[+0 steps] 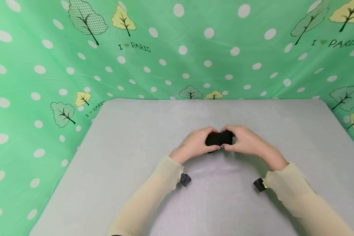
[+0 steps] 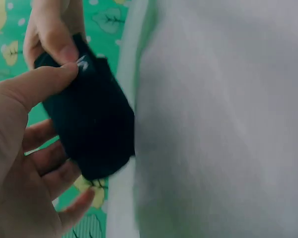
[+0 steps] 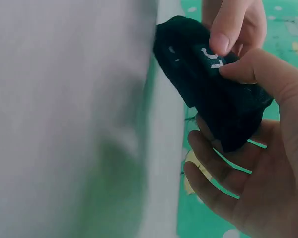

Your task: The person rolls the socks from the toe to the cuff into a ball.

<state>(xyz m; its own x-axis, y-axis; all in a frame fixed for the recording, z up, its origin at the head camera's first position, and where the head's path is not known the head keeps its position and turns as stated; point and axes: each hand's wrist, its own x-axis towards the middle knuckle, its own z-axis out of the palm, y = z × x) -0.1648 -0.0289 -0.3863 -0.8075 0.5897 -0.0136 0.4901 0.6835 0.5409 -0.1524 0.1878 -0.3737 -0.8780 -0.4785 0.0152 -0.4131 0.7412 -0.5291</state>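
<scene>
One table (image 1: 129, 131) is overhung by left hand (image 1: 194, 143) and right hand (image 1: 247, 141), both curled in a pinch round a bundle (image 1: 219, 139) held between them. Folding or unfolding is apparently in hand; even pinching is next called for.

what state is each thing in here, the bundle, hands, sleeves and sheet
black bundle: compact, held by both hands
left hand: gripping the bundle's left end
right hand: gripping the bundle's right end
left sleeve: down to the wrist, cuff crumpled
right sleeve: down to the wrist, cuff crumpled
green sheet: hanging behind the table
</scene>
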